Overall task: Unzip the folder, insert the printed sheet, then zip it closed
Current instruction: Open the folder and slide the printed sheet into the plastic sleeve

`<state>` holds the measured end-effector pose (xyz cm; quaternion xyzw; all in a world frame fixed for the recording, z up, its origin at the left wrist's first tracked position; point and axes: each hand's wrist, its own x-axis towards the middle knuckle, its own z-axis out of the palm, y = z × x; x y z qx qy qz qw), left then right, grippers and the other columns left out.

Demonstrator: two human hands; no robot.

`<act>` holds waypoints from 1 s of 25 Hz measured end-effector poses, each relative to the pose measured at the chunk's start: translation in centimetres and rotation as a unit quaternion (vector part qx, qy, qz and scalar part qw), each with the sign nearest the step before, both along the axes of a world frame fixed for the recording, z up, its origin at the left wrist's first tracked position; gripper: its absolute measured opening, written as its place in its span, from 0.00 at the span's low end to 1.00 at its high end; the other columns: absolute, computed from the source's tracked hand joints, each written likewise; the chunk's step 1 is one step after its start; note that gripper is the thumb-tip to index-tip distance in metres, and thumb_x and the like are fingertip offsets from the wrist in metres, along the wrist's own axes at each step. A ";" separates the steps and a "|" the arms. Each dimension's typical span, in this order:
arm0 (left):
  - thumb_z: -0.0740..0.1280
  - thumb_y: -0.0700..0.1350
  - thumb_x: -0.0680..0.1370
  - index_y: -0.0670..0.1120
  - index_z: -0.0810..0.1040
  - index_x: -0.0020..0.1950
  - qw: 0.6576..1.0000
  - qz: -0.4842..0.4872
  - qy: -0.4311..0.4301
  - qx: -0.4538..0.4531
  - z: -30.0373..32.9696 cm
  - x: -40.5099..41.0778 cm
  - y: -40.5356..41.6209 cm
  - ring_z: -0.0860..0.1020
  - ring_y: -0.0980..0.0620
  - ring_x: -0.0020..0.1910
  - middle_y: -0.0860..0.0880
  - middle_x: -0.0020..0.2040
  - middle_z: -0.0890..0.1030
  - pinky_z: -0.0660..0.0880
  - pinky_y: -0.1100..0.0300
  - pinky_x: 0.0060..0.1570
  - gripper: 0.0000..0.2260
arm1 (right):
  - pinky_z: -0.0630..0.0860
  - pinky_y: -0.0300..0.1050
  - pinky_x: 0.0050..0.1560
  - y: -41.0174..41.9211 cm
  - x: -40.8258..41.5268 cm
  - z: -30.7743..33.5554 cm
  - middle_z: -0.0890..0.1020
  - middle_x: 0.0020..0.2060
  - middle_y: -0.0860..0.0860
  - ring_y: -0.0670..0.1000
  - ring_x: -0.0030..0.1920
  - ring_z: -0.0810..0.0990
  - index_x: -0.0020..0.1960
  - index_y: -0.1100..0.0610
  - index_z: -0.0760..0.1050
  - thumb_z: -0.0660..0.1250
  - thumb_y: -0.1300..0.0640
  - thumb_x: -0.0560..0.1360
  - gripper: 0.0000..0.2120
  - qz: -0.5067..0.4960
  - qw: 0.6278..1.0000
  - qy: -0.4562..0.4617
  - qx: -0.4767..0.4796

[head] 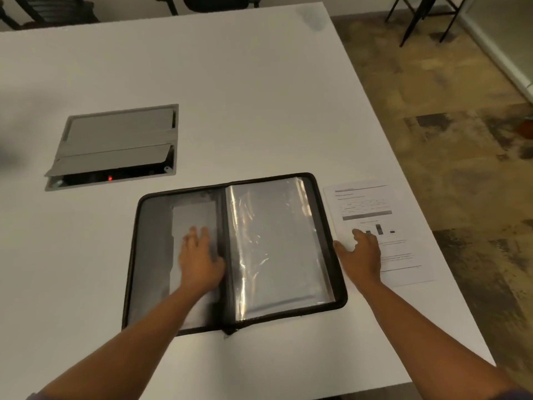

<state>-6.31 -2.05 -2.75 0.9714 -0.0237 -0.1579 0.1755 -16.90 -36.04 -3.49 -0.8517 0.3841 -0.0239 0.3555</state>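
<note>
Folder (161, 255): one, unzipped, lying open
Sheet (403, 226): one, printed, beside it
Left hand (200, 259): flat, open
Right hand (362, 256): spread on sheet

An office meeting room is showing here: a broad white tabletop (230, 96) carrying a recessed power box (115, 145), with dark chairs (213, 1) standing around it.

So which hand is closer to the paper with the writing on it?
The right hand. It lies over the paper's near left part, by the open folder's edge. The left hand presses the folder's left half, farther away.
</note>
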 end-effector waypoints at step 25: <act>0.71 0.68 0.70 0.51 0.60 0.79 0.913 -0.369 0.018 0.171 -1.5 -4.4 -28.5 0.53 0.38 0.80 0.44 0.81 0.58 0.53 0.41 0.77 0.44 | 0.80 0.46 0.41 -18.5 -2.7 -0.8 0.83 0.50 0.54 0.55 0.46 0.81 0.56 0.60 0.78 0.80 0.50 0.65 0.25 -0.073 0.984 0.138 0.082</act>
